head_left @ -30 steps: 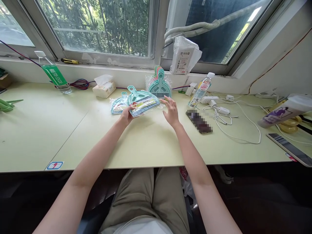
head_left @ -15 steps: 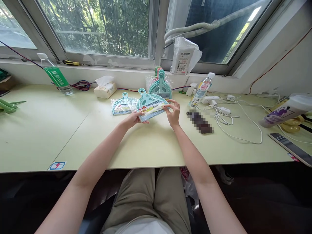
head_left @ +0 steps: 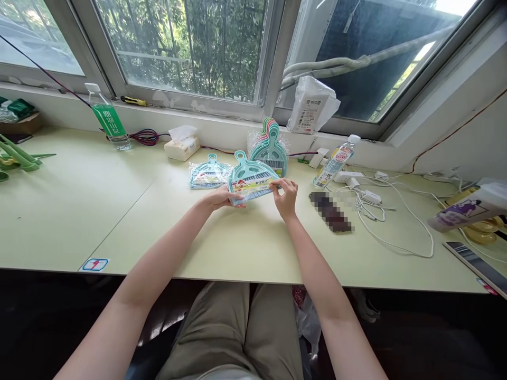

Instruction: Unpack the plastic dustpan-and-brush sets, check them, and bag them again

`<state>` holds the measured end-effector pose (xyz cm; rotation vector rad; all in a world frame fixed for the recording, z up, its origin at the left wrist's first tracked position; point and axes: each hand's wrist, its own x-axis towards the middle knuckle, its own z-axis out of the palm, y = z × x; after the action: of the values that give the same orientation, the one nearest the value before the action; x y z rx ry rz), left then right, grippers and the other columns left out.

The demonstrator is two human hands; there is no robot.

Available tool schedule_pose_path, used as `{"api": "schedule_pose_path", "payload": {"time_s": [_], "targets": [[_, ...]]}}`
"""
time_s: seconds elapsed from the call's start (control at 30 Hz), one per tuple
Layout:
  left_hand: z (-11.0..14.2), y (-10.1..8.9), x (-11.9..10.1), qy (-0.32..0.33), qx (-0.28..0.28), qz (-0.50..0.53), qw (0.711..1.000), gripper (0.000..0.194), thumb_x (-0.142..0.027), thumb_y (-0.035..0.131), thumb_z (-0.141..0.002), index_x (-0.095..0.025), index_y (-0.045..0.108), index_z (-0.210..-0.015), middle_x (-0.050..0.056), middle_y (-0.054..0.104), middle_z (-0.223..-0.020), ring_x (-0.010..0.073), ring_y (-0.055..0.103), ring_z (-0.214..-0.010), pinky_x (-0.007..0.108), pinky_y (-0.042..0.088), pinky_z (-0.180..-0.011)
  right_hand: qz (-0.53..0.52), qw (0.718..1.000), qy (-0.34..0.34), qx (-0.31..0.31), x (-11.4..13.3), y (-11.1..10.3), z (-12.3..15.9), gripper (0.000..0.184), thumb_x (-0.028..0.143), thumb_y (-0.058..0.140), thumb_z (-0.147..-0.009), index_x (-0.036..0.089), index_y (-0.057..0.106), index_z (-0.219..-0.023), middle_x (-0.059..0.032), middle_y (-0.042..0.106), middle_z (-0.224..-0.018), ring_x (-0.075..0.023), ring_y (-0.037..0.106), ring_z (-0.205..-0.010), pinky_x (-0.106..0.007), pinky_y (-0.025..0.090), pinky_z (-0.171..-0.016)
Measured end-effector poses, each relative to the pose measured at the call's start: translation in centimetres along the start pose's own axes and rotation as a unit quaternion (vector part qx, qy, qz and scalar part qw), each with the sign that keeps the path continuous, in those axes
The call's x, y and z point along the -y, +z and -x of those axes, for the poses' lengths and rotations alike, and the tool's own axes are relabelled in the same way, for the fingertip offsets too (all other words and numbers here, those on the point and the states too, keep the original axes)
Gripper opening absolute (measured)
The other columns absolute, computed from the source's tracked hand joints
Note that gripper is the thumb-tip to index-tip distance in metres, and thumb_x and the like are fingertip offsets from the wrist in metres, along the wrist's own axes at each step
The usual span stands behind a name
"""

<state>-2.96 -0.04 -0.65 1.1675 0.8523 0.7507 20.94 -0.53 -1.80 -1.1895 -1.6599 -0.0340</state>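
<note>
A small teal dustpan [head_left: 250,170] with a printed yellow-and-white label is held up off the table, its handle pointing away from me. My left hand [head_left: 224,198] grips its lower left corner, thumb in front and fingers beneath. At the lower right edge, my right hand [head_left: 285,196] pinches the corner between thumb and fingers. Just behind and to the left lies a second teal dustpan [head_left: 209,173] in clear wrapping. A stack of dustpans [head_left: 271,150], with teal in front and green and red handles behind, leans against the wall in clear plastic.
A tissue pack [head_left: 182,146] and a green-labelled water bottle [head_left: 110,124] stand at the back left. To the right are another bottle [head_left: 336,161], a pixelated dark object [head_left: 330,211], white cables [head_left: 415,224] and a phone [head_left: 477,268]. The table's front edge [head_left: 237,280] is close to me.
The held dustpan has tipped so that its label faces me more fully. Both hands keep their grip. My view has tilted and shifted slightly.
</note>
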Motion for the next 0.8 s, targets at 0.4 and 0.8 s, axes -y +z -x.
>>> {"api": "schedule_pose_path", "payload": {"time_s": [0.4,0.8], "targets": [[0.4,0.5,0.1,0.039,0.003,-0.062,0.997,0.07,-0.02,0.085,-0.058,-0.015,0.058,-0.122,0.014,0.07,-0.105,0.0224,0.072,-0.069,0.032,0.059,-0.064,-0.21,0.973,0.101,0.0,-1.5,1.0,0.1,0.032,0.038,0.069,-0.078,0.024,0.065,-0.107,-0.0086,0.05,-0.135,-0.0232,0.047,-0.13,-0.042,0.041,-0.107],[0.5,2.1,0.5,0.145,0.011,-0.03,0.989,0.084,-0.064,0.07,-0.071,-0.024,0.037,-0.136,0.017,0.066,-0.119,0.0268,0.072,-0.091,0.03,0.057,-0.065,-0.462,0.808,0.365,0.038,-3.0,0.5,-0.5,0.043,0.03,0.079,-0.055,0.022,0.059,-0.092,-0.0014,0.069,-0.093,-0.0184,0.066,-0.082,-0.032,0.056,-0.072]]}}
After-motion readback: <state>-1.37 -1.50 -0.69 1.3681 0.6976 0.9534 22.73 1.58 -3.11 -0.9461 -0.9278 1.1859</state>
